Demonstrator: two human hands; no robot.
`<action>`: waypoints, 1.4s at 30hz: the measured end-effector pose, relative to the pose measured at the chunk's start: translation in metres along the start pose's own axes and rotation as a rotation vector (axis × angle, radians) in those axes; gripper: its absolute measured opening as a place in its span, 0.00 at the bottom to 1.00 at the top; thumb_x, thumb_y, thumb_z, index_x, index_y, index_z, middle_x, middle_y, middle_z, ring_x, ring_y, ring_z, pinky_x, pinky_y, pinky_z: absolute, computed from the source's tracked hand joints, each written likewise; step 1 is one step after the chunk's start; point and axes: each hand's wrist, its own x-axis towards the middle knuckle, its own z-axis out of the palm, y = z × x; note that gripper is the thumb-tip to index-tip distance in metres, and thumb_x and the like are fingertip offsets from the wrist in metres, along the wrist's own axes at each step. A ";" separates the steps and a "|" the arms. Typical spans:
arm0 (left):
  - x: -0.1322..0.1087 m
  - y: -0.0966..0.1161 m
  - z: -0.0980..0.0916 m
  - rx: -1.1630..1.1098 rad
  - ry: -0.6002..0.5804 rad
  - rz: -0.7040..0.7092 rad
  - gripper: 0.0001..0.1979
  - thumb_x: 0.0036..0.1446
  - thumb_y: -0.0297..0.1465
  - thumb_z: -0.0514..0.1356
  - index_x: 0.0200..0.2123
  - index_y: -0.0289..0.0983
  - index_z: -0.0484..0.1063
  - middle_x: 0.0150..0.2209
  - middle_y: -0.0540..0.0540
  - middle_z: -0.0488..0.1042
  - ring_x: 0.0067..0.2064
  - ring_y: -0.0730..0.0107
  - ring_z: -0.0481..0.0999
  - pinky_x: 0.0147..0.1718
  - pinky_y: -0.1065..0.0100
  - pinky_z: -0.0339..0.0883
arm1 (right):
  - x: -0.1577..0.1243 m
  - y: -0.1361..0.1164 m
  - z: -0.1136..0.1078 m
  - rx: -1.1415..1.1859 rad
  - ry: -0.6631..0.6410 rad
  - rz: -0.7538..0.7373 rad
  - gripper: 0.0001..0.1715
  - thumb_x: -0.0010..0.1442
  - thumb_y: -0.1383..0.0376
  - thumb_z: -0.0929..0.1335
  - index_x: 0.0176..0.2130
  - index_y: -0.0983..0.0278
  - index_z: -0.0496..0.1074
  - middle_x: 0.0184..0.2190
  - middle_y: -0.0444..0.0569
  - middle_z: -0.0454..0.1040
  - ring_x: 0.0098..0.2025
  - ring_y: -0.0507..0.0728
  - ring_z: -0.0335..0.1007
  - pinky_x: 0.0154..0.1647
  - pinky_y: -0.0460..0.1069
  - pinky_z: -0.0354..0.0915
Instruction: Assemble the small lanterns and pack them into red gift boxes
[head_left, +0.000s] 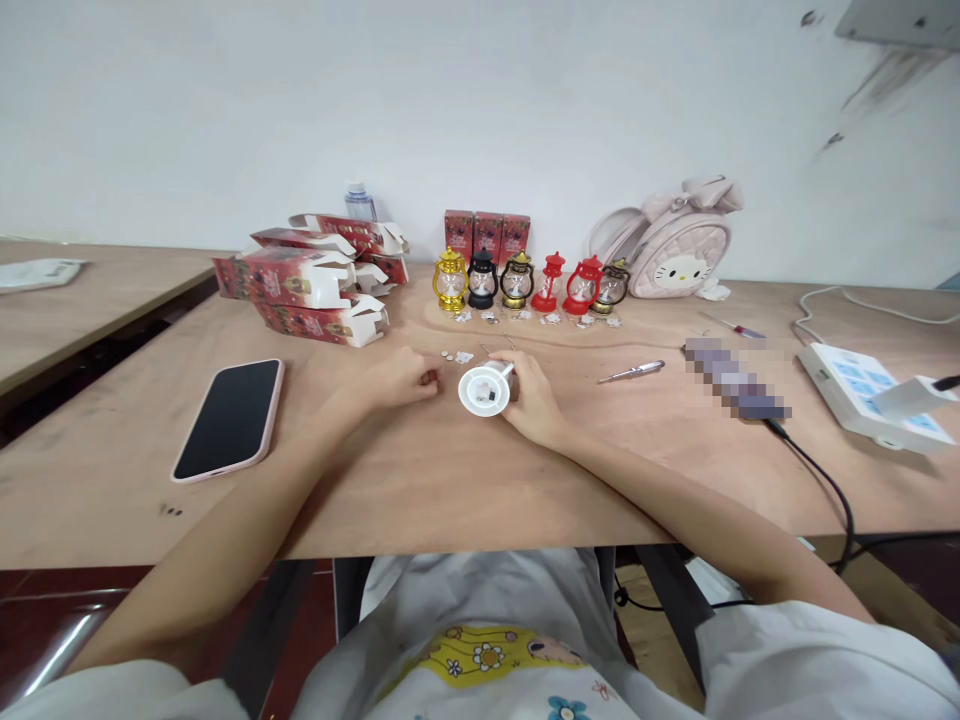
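My right hand [531, 398] is closed around a small white lantern [485, 388] lying on its side, with its round base turned toward me. My left hand [401, 380] rests on the wooden table [450, 480] just left of it, fingers curled in a pinch on something I cannot make out. A few tiny silver button cells and small parts [455, 355] lie just beyond the hands. Behind them stands a row of several miniature lanterns [529, 283] in gold, black and red.
A phone in a pink case [229, 417] lies at the left. Opened red cartons [315, 280] are stacked at the back left, a pink bag [675, 245] at the back right. A screwdriver [631, 372], a power strip [874, 395] and cables lie to the right.
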 end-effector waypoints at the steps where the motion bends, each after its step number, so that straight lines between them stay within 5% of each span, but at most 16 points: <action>1: -0.001 -0.001 -0.003 -0.045 -0.032 0.001 0.09 0.52 0.29 0.56 0.34 0.37 0.76 0.32 0.47 0.79 0.32 0.68 0.75 0.32 0.70 0.65 | 0.000 0.000 0.000 -0.003 0.000 0.001 0.26 0.50 0.70 0.69 0.50 0.57 0.64 0.47 0.49 0.73 0.49 0.62 0.68 0.49 0.57 0.66; 8: -0.002 -0.019 -0.006 -0.182 -0.162 0.000 0.17 0.50 0.44 0.61 0.37 0.38 0.75 0.35 0.47 0.79 0.34 0.69 0.75 0.31 0.72 0.65 | 0.000 0.001 0.001 -0.004 0.011 -0.022 0.26 0.50 0.70 0.69 0.50 0.58 0.64 0.47 0.50 0.73 0.49 0.62 0.67 0.50 0.58 0.65; 15: -0.001 -0.031 -0.002 -0.204 -0.169 -0.041 0.13 0.51 0.41 0.59 0.34 0.38 0.75 0.31 0.48 0.78 0.31 0.70 0.74 0.28 0.74 0.61 | 0.000 0.002 0.001 -0.002 0.009 -0.018 0.27 0.50 0.71 0.69 0.50 0.58 0.64 0.47 0.50 0.73 0.49 0.62 0.68 0.49 0.58 0.66; 42: -0.004 -0.021 -0.008 0.016 -0.238 -0.159 0.17 0.55 0.44 0.57 0.34 0.37 0.75 0.31 0.46 0.77 0.30 0.69 0.71 0.27 0.72 0.55 | -0.001 0.002 0.001 -0.015 0.008 -0.021 0.27 0.50 0.71 0.69 0.50 0.58 0.64 0.47 0.50 0.73 0.49 0.62 0.68 0.49 0.58 0.66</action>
